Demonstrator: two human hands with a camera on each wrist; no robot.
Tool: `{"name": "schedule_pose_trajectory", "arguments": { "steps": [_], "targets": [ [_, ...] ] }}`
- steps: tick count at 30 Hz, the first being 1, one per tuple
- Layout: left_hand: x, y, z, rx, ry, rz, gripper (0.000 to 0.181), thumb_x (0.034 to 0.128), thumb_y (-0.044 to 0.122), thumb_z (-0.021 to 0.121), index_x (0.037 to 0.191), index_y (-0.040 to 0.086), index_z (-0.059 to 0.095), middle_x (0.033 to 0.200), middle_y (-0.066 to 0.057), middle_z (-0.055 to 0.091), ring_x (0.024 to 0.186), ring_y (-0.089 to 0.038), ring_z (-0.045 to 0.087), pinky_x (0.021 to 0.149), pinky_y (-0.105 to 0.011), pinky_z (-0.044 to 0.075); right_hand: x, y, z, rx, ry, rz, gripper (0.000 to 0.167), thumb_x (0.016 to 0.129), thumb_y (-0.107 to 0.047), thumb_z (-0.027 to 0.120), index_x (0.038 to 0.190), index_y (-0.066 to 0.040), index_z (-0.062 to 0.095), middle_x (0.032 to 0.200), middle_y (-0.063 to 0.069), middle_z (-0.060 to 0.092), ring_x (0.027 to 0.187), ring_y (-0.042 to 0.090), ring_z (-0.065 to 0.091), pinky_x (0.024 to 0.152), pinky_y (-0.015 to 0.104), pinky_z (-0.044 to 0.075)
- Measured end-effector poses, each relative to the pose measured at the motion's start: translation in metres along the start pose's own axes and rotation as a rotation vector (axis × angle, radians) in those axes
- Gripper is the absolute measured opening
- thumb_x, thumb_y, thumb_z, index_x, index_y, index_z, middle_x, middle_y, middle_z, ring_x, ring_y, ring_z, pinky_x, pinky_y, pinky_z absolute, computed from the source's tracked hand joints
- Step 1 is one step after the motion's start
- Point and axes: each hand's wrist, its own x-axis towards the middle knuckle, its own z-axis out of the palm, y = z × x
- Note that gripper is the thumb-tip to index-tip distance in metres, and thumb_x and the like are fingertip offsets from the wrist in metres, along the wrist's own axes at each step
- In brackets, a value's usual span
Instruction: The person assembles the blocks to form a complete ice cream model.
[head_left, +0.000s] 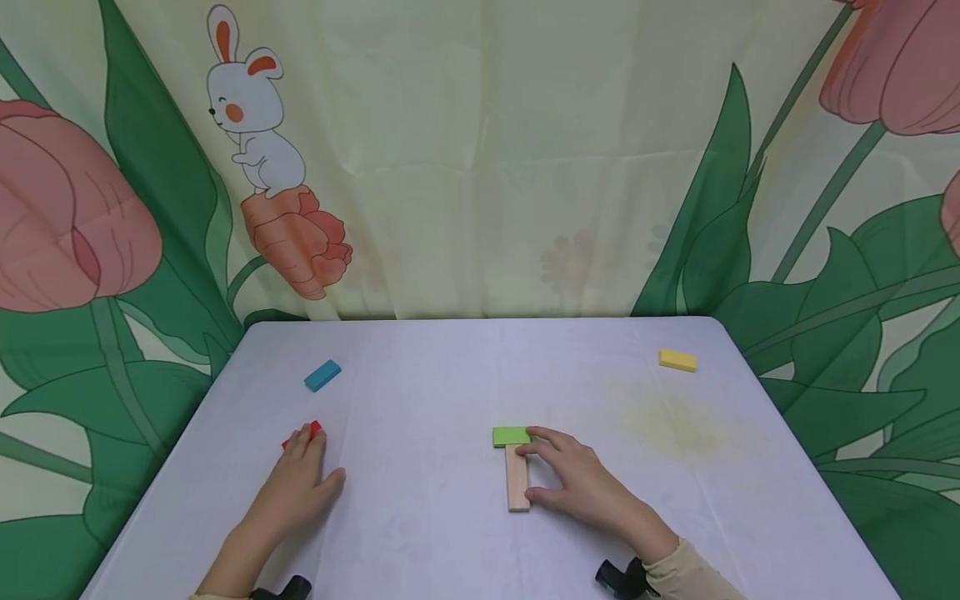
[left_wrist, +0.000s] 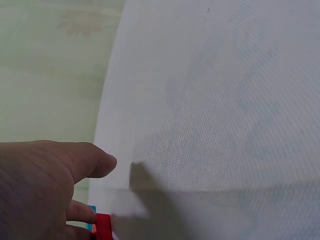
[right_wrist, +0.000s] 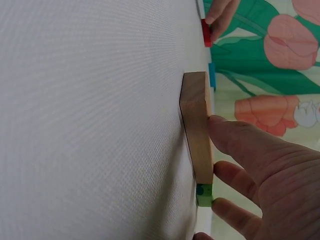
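Note:
My left hand [head_left: 294, 490] rests its straight fingers on a small red block [head_left: 316, 427] at the left of the table. Most of that block is hidden under the fingers, though one end of the red block [left_wrist: 104, 226] shows in the left wrist view. Near the middle, a plain wooden block [head_left: 517, 482] lies lengthwise, its far end against a green block [head_left: 510, 437] set crosswise like a T. My right hand [head_left: 581, 483] touches both from the right, fingers spread: the thumb is by the wooden block's near end, and the fingertips are at its far end and the green block.
A blue block [head_left: 322, 376] lies at the far left of the white-covered table [head_left: 420, 517]. Toward the far right corner is a yellow block [head_left: 678, 360]. Behind the table's back edge hangs a printed curtain [head_left: 480, 183] with tulips and a rabbit.

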Motion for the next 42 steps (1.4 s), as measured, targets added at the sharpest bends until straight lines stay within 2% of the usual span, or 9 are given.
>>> {"name": "schedule_pose_trajectory", "arguments": {
  "steps": [8,17,22,25,29,32,36,39,42],
  "targets": [
    [0.001,0.005,0.004,0.003,0.043,0.063,0.078,0.0945,0.031,0.069,0.149,-0.017,0.038,0.159,-0.042,0.026,0.148,-0.060,0.021,0.113,-0.073,0.031,-0.001,0.000,0.000,-0.010,0.016,-0.017,0.052,0.087,-0.036,0.082,0.136,-0.029,0.063,0.157,0.003,0.048,0.144,0.035,0.047,0.108,0.067,0.040],
    [0.000,0.025,0.006,0.013,0.035,0.098,0.077,0.0939,0.030,0.071,0.149,-0.014,0.041,0.159,-0.040,0.030,0.149,-0.057,0.026,0.115,-0.070,0.034,-0.001,-0.004,-0.001,0.000,-0.005,0.002,0.053,0.087,-0.038,0.082,0.137,-0.030,0.064,0.159,0.003,0.046,0.145,0.036,0.045,0.111,0.068,0.037],
    [0.003,0.031,0.008,-0.058,0.042,0.099,0.071,0.0972,0.029,0.067,0.151,-0.011,0.042,0.161,-0.035,0.031,0.151,-0.053,0.027,0.117,-0.068,0.032,0.000,-0.005,-0.001,0.002,-0.014,0.009,0.053,0.088,-0.038,0.082,0.137,-0.029,0.063,0.159,0.004,0.046,0.145,0.036,0.044,0.111,0.068,0.037],
    [0.006,0.030,0.005,-0.175,0.077,0.043,0.066,0.0991,0.026,0.063,0.151,-0.008,0.042,0.160,-0.033,0.034,0.149,-0.053,0.030,0.115,-0.068,0.036,0.000,-0.004,0.000,0.004,-0.017,0.010,0.054,0.087,-0.038,0.082,0.137,-0.028,0.063,0.159,0.004,0.046,0.145,0.037,0.044,0.111,0.069,0.037],
    [0.014,0.018,-0.008,-0.352,0.139,-0.113,0.057,0.1021,0.025,0.055,0.149,-0.007,0.044,0.152,-0.032,0.041,0.134,-0.051,0.045,0.103,-0.062,0.053,0.001,-0.003,0.002,0.008,-0.017,0.012,0.054,0.087,-0.039,0.082,0.136,-0.029,0.063,0.159,0.004,0.046,0.145,0.037,0.044,0.111,0.069,0.037],
    [0.022,0.003,-0.021,-0.429,0.119,-0.199,0.055,0.1055,0.029,0.048,0.146,-0.007,0.045,0.145,-0.032,0.046,0.120,-0.046,0.057,0.093,-0.054,0.060,0.001,-0.002,0.003,0.009,-0.014,0.012,0.053,0.088,-0.038,0.082,0.136,-0.030,0.063,0.159,0.003,0.045,0.145,0.036,0.044,0.111,0.069,0.037],
    [0.032,-0.013,-0.030,-0.483,0.041,-0.215,0.052,0.1065,0.030,0.049,0.141,-0.009,0.048,0.136,-0.033,0.054,0.095,-0.032,0.068,0.084,-0.042,0.063,0.000,-0.001,0.004,0.014,-0.014,0.014,0.054,0.088,-0.038,0.082,0.137,-0.029,0.063,0.159,0.004,0.045,0.146,0.036,0.044,0.112,0.069,0.037],
    [0.037,-0.019,-0.029,-0.516,0.003,-0.207,0.048,0.1049,0.026,0.054,0.136,-0.011,0.050,0.127,-0.033,0.059,0.081,-0.021,0.068,0.077,-0.035,0.064,0.000,-0.001,0.004,0.011,-0.015,0.016,0.054,0.088,-0.038,0.082,0.138,-0.029,0.063,0.160,0.004,0.045,0.146,0.036,0.043,0.112,0.069,0.037],
    [0.041,-0.020,-0.025,-0.536,-0.025,-0.210,0.046,0.1037,0.023,0.056,0.133,-0.011,0.050,0.117,-0.031,0.062,0.073,-0.017,0.067,0.072,-0.031,0.063,0.000,-0.002,0.003,0.009,-0.014,0.013,0.054,0.088,-0.038,0.082,0.137,-0.029,0.063,0.159,0.004,0.045,0.146,0.036,0.043,0.111,0.069,0.037]
  ]
}}
